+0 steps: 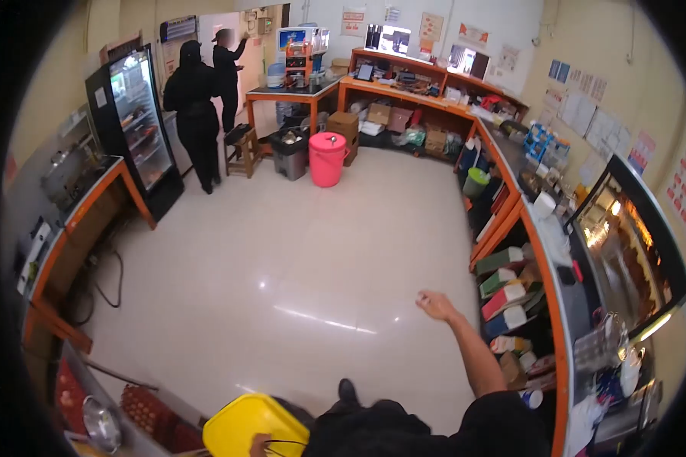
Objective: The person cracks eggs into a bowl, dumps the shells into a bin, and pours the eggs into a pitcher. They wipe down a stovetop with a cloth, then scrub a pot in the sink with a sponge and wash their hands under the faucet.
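Note:
Low at the bottom edge, my left hand (260, 445) is closed at the side of a yellow bucket (250, 421) by its thin dark wire handle. The bucket hangs close to my left leg, and its lower part is out of view. My right hand (436, 305) is stretched out over the floor, away from my body. Its fingers are loosely bent, with nothing visible in them. The nearest things to that hand are the cartons (503, 297) on the shelf under the right counter.
A pink lidded bucket (328, 161) and a grey bin (288, 156) stand ahead on the tiled floor (282, 251). Two people in black are near the fridge (139, 122). A glass display warmer (625, 244) sits on the right counter; a steel table (91, 194) lines the left.

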A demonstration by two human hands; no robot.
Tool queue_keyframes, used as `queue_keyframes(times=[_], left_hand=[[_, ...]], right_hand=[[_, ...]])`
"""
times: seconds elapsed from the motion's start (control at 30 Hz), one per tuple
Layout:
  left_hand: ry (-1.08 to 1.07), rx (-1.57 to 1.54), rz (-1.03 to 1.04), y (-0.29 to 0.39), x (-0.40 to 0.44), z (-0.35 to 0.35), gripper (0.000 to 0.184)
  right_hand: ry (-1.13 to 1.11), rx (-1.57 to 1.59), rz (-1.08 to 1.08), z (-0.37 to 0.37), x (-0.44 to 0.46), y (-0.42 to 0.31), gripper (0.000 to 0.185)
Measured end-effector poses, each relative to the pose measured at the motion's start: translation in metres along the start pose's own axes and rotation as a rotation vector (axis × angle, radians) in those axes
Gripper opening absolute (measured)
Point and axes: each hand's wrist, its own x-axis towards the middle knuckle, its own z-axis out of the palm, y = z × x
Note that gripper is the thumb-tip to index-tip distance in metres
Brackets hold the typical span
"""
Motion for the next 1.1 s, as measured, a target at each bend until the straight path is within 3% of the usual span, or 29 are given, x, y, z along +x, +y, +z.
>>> queue_keyframes(times=[0.07,0.1,0.13,0.17,0.2,0.23,0.27,0.3,0.37,0.4,0.43,0.5,0.57,0.6,0.7,0.77,0.8,0.87,0.9,0.93,0.97,1.0,1.03,1.07,1.1], left_hand=[[0.136,0.100,0.171,0.042,0.070,-0.040,0.047],[0.107,0.200,0.145,0.066,0.112,-0.063,0.049],[0.110,-0.036,0.073,0.146,0.066,-0.147,0.055],[0.236,-0.014,0.189,0.142,0.126,-0.142,0.052],[0.266,-0.074,0.174,0.177,0.127,-0.184,0.050],[0.261,-0.117,0.209,0.204,0.138,-0.221,0.051],[0.222,-0.100,0.220,0.227,0.148,-0.259,0.049],[0.217,-0.139,0.255,0.238,0.169,-0.286,0.048],[0.237,-0.111,0.258,0.242,0.229,-0.330,0.038],[0.344,0.044,0.467,0.222,0.272,-0.337,0.030],[0.305,-0.278,0.184,0.221,0.293,-0.353,0.028],[0.050,-0.128,-0.079,0.217,0.320,-0.396,0.032],[-0.021,-0.127,-0.078,0.213,0.345,-0.404,0.034],[-0.027,-0.115,-0.075,0.205,0.363,-0.427,0.036],[0.286,-0.406,-0.219,0.185,0.336,-0.511,0.038],[0.453,-0.625,-0.319,0.158,0.343,-0.531,0.040],[0.430,-0.647,-0.389,0.142,0.345,-0.538,0.042],[0.378,-0.704,-0.541,0.099,0.335,-0.544,0.045],[0.239,-0.799,-0.675,0.078,0.336,-0.541,0.054],[0.195,-0.874,-0.802,0.055,0.342,-0.520,0.059],[0.155,-0.935,-0.915,0.033,0.351,-0.496,0.065],[0.071,-0.950,-0.967,0.013,0.360,-0.470,0.072],[0.085,-0.869,-0.970,-0.008,0.378,-0.424,0.072],[-0.092,-0.910,-0.987,-0.023,0.382,-0.422,0.064],[-0.216,-1.129,-0.879,-0.043,0.391,-0.412,0.055]], right_hand=[[-0.098,0.000,-0.029,-0.001,0.007,0.044,0.042],[-0.270,0.438,0.230,-0.008,-0.001,0.066,0.046],[-0.046,1.204,0.437,0.003,-0.025,0.102,0.054],[0.474,1.784,0.370,0.035,-0.056,0.129,0.055],[0.647,1.732,0.488,0.060,-0.072,0.141,0.054],[0.547,1.372,0.772,0.074,-0.075,0.143,0.052],[0.268,0.983,1.013,0.098,-0.065,0.140,0.051],[0.078,0.831,1.049,0.124,-0.039,0.126,0.049],[-0.179,0.715,0.965,0.171,0.040,0.086,0.046],[-0.293,0.678,0.887,0.194,0.086,0.058,0.045],[-0.397,0.638,0.827,0.218,0.133,0.030,0.043],[-0.569,0.521,0.702,0.249,0.218,-0.022,0.040],[-0.692,0.421,0.581,0.266,0.300,-0.073,0.038],[-0.726,0.369,0.534,0.271,0.339,-0.103,0.037],[-0.749,0.139,0.365,0.294,0.491,-0.171,0.033],[-0.633,-0.076,0.175,0.302,0.607,-0.213,0.032],[-0.534,-0.207,0.008,0.305,0.672,-0.243,0.031],[-0.200,-0.372,-0.433,0.311,0.802,-0.348,0.029],[-0.045,-0.348,-0.607,0.317,0.858,-0.423,0.029],[-0.252,-0.288,-0.467,0.301,0.871,-0.534,0.039],[-0.127,-0.236,-0.656,0.322,0.904,-0.601,0.037],[-0.160,-0.080,-0.683,0.330,0.899,-0.677,0.040],[-0.181,0.084,-0.694,0.327,0.878,-0.753,0.043],[-0.363,0.333,-0.653,0.334,0.861,-0.804,0.048],[-0.553,0.562,-0.599,0.338,0.843,-0.842,0.053]])
